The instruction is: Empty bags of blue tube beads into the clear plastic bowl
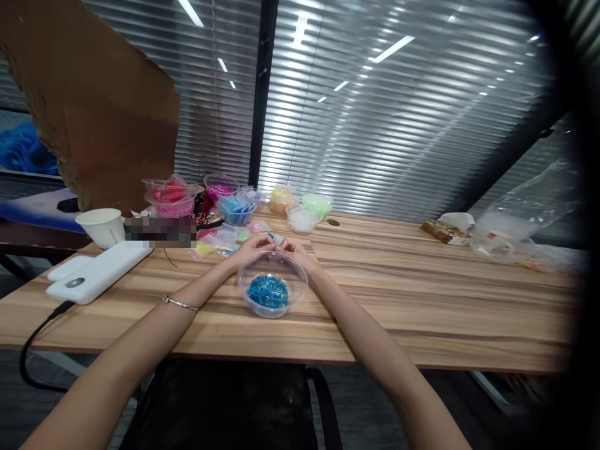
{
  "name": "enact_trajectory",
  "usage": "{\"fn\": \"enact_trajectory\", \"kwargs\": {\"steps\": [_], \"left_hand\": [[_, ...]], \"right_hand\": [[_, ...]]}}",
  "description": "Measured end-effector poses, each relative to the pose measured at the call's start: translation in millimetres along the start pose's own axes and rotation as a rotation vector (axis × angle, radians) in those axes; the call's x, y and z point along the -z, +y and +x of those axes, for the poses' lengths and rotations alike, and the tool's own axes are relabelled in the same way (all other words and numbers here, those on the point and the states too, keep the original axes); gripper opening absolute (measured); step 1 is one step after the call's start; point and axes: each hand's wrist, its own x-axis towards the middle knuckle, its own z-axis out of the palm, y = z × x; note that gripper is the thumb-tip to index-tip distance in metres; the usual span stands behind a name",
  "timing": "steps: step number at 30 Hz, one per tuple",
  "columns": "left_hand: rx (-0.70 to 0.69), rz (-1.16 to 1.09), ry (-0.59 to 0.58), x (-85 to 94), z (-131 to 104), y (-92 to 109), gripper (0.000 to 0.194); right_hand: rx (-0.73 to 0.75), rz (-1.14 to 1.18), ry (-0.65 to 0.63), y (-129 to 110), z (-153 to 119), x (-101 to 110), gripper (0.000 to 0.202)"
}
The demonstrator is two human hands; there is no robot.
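Note:
My left hand (256,244) and my right hand (294,248) meet above the table, just behind a clear round plastic tub (273,310). Both have their fingers pinched together around a small bluish, partly see-through thing (276,238); too little of it shows to tell its kind. Small shiny blue pieces (267,292) cover the bottom of the tub, which stands between my forearms. Beyond my left hand lie several small clear packets (218,242) with coloured contents.
Tubs of red and pink (171,199), blue (237,209), orange (280,199) and white (302,219) material line the back. At left are a paper cup (100,228), a white cabled device (98,275) and cardboard (107,106). A plastic bag (501,237) and brown-gold packet (443,232) lie right.

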Motion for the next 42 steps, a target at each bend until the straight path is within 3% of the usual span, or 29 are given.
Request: {"fn": "enact_trajectory", "kwargs": {"steps": [7,13,17,23,27,30,36,42], "left_hand": [[-0.011,0.113,0.07,0.5,3,8,0.025],[0.022,0.132,0.029,-2.8,-1,8,0.014],[0.06,0.071,0.065,-5.8,-2,9,0.019],[0.123,-0.096,0.081,-4.3,-5,15,0.02],[0.164,-0.247,0.119,-2.6,-3,12,0.022],[0.221,-0.362,0.143,-1.6,-1,7,0.018],[0.257,-0.48,0.153,-1.7,-2,6,0.016],[0.254,-0.489,0.109,0.2,-1,4,0.027]], "right_hand": [[0.098,-0.13,0.267,11,9,-7,0.041],[0.182,-0.234,0.425,18,14,-1,0.033],[0.229,-0.257,0.359,12,10,-2,0.029],[0.265,-0.203,-0.024,-11,1,-7,0.047],[0.229,-0.18,-0.157,-14,-1,-2,0.052],[0.217,-0.177,-0.153,-10,0,0,0.056],[0.233,-0.199,-0.017,-3,1,-4,0.058],[0.216,-0.171,0.155,-17,0,1,0.048]]}}
